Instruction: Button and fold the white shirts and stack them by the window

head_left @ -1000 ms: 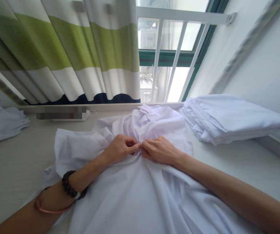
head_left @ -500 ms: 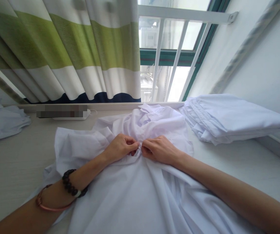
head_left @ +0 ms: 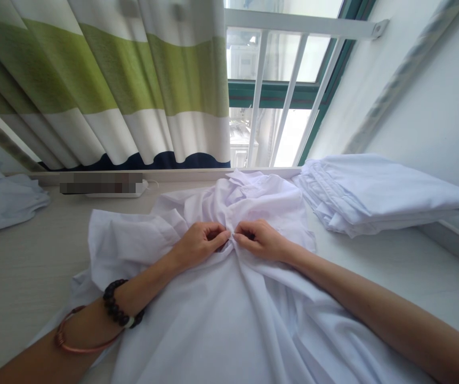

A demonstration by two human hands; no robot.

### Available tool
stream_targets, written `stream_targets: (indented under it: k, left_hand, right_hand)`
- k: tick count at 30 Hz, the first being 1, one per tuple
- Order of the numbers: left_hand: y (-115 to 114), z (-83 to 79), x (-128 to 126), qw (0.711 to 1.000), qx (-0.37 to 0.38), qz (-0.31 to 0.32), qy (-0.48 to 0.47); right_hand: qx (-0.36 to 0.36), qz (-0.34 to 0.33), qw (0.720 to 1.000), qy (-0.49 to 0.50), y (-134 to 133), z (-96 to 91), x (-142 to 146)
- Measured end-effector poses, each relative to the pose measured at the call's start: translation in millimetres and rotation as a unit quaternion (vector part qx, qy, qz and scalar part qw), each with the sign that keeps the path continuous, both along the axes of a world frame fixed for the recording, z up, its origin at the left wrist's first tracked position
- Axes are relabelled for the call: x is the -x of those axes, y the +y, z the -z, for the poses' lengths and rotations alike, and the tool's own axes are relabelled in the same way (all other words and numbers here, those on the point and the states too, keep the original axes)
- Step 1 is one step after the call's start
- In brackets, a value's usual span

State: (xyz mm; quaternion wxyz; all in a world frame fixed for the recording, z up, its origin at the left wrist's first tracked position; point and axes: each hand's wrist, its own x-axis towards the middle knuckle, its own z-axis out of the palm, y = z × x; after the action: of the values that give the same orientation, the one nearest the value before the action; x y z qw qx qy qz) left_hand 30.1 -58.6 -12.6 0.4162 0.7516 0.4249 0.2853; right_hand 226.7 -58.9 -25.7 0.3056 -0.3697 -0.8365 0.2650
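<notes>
A white shirt (head_left: 221, 314) lies spread and rumpled on the pale table (head_left: 17, 272) in front of me. My left hand (head_left: 199, 242) and my right hand (head_left: 261, 240) meet at the shirt's middle, fingertips almost touching. Each hand pinches a fold of the white cloth along the front opening. A dark bead bracelet and a copper bangle sit on my left wrist. What lies between the fingertips is too small to make out.
A stack of folded white garments (head_left: 373, 194) rests at the right by the wall. Another white bundle (head_left: 5, 200) lies at the far left. A striped green, white and navy curtain (head_left: 105, 85) hangs behind, beside a barred window (head_left: 281, 90). A white power strip (head_left: 113, 189) lies by the sill.
Both hands have shifted slightly farther up the shirt, still pinching the cloth together. The fabric below them has pulled a little tighter.
</notes>
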Motion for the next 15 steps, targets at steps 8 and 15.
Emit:
stream_targets:
  k: [8, 15]
  left_hand:
    - [0.2, 0.5, -0.1, 1.000, 0.013, -0.003, 0.007]
    - [-3.0, -1.5, -2.1, 0.999, -0.009, -0.038, 0.027]
  right_hand:
    - [-0.040, 0.034, 0.998, -0.020, -5.9, -2.4, 3.4]
    - [-0.051, 0.046, 0.997, -0.041, -8.7, -3.9, 5.7]
